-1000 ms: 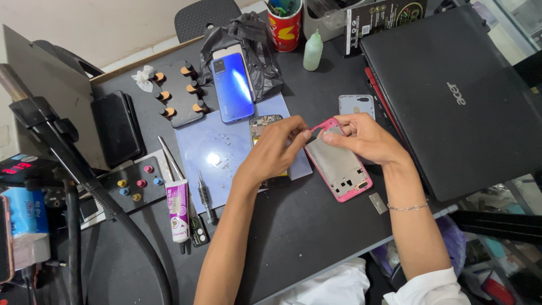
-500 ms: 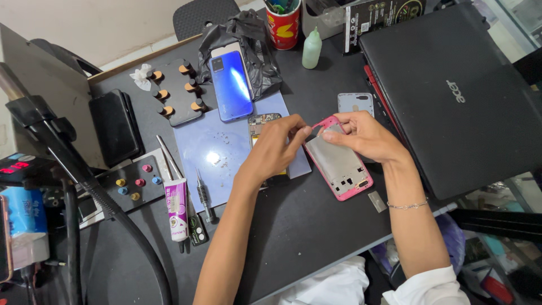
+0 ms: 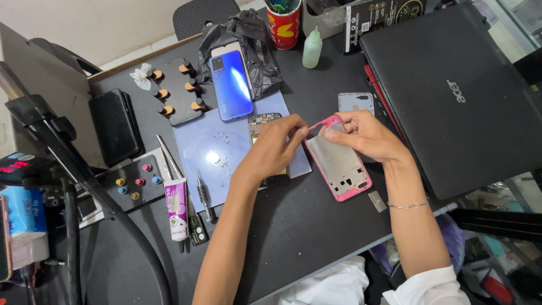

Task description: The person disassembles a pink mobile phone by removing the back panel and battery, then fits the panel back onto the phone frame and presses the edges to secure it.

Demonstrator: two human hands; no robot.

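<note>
Head view, looking down on a dark matte table (image 3: 316,226). We held a pink phone frame (image 3: 339,166), a rounded rectangle with a dull grey metal plate inside its glossy pink rim, lying flat near the table's front edge, just left of a closed black laptop (image 3: 451,96). Our right hand (image 3: 367,135) gripped the frame's upper end, fingers curled over the rim and closed on it. Our left hand (image 3: 274,147) met the same upper corner, its fingers (image 3: 298,129) drawn narrow in a pinch at the pink edge; whether they clasped the rim itself or something small against it, we could not tell. A thin metal bracelet (image 3: 409,205) circled the right wrist.

Behind the left hand lay a pale blue mat (image 3: 209,147), smooth and speckled with tiny bits, and on its far edge a blue phone (image 3: 230,85) with a glossy back. A grey back cover (image 3: 355,103) lay just beyond the right hand. To the left of the mat we noted a white and purple glue tube (image 3: 176,209), a slim screwdriver (image 3: 203,195), and a dark tray (image 3: 135,183) of coloured round caps. At the far edge stood a red cup (image 3: 283,25) and a small pale green bottle (image 3: 312,49).
</note>
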